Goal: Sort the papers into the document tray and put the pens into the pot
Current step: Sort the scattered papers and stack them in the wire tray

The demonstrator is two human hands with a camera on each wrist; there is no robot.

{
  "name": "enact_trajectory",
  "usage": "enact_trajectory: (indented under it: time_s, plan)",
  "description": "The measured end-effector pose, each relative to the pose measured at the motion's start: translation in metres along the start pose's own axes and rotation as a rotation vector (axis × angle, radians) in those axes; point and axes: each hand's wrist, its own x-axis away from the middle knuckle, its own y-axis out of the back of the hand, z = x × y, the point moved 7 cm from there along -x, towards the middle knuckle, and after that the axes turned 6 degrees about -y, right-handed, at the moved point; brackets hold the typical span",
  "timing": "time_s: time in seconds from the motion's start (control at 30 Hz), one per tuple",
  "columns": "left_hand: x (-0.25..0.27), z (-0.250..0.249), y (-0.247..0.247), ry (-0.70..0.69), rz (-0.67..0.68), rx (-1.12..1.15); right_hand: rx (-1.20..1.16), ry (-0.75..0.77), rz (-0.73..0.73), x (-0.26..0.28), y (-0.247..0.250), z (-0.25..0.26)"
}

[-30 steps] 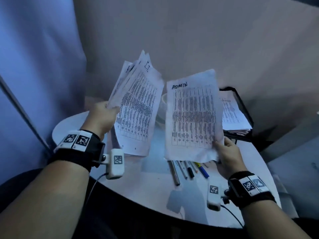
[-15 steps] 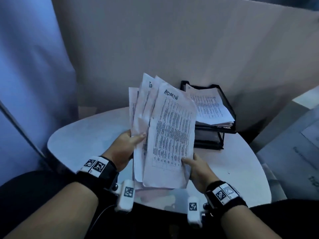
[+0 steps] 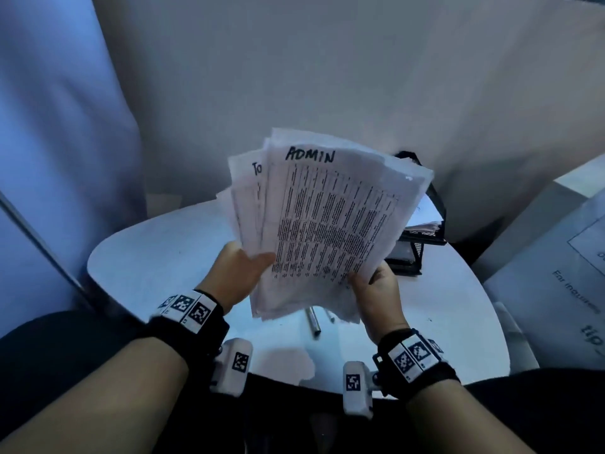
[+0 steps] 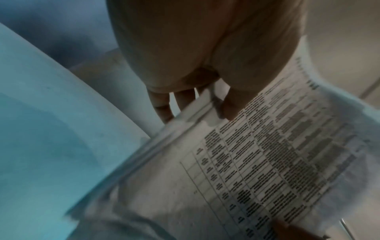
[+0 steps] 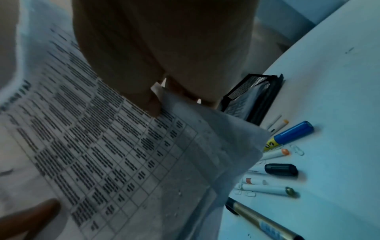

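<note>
Head view: both hands are raised above the round white bench [image 3: 157, 253], clamped on one fanned stack of papers [image 3: 327, 221]. The left hand [image 3: 237, 273] grips the stack's lower left edge, thumb lying across the front sheet and fingers curled behind; the left wrist view shows its fingers [image 4: 162, 105] under the sheets and the thumb on the printed side. The right hand [image 3: 376, 290] pinches the lower right corner, thumb on the front, fingers behind, as the right wrist view confirms.

The stack stands nearly upright, leaning to the right, its long axis running from the hands up and away. The front sheet carries a printed table and the handwritten word "ADMIN" at its top; a sheet behind it shows "To" at its left top edge.

Behind the stack's right edge, on the far right of the bench, is the black mesh document tray [image 3: 415, 253], already holding papers and mostly hidden by the stack. Below the stack, pens [image 5: 287, 162] lie loose on the bench near the tray, among them a blue-capped marker [image 5: 294, 132], a black-capped one and a dark-bodied pen; a few paper clips [image 5: 297, 150] lie beside them. A pale partition [image 3: 327, 77] stands behind the bench.
</note>
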Motion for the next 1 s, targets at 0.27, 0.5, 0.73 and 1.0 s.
enact_trajectory:
  time_s: [0.27, 0.5, 0.73, 1.0]
  plan:
    - [0.004, 0.008, -0.006, 0.042, 0.039, 0.108, 0.095, 0.075, -0.074, 0.014, 0.0, 0.0]
    - [0.007, 0.004, -0.004, -0.007, 0.106, 0.162, -0.112, 0.14, -0.046, 0.021, 0.002, 0.006]
    - [0.007, 0.0, -0.008, -0.035, 0.145, 0.171, -0.186, 0.122, 0.035, 0.027, -0.01, 0.012]
    - [0.006, 0.025, -0.012, 0.036, 0.235, -0.075, -0.074, -0.001, 0.038, 0.027, -0.015, -0.019]
